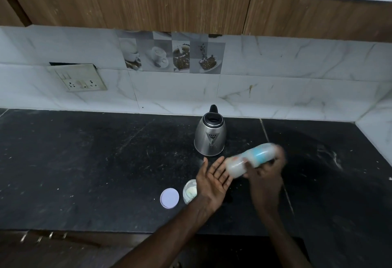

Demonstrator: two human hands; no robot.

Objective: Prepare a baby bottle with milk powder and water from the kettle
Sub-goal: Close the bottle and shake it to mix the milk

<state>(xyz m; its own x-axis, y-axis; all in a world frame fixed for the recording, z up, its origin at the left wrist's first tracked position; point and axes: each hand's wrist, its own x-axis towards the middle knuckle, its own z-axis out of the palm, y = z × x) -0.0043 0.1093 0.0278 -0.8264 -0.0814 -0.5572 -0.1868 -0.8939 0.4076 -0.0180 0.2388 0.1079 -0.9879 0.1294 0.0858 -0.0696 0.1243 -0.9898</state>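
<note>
Black stone counter [84,161] carries everything here. A stainless-steel electric kettle with a black lid and handle [210,137] stands upright toward the back edge, its lid down. Nearer the front edge sits a small, round, clear plastic tub of pale milk powder [189,191], open. Its flat, round lilac lid [169,198] lies just beside it on the left, apart from it.

The translucent baby bottle with a light blue band [250,162] is off the counter, lying almost on its side in the air in front of the kettle. The right hand [265,174] has its fingers wrapped round the blue end. The left hand [212,179] is spread flat, palm up, holding nothing, with its fingertips at the bottle's whitish end. Whether they touch it I cannot tell. Bottle and right hand are heavily blurred, so the teat and cap cannot be made out.

The whitish look of the bottle's body suggests that powder and water are both already in. The tilt and blur point to mixing by shaking or tapping. Judged so, the task is near its end. What seems left is to finish mixing, stand the bottle upright and put the lilac lid back on the tub.
</note>
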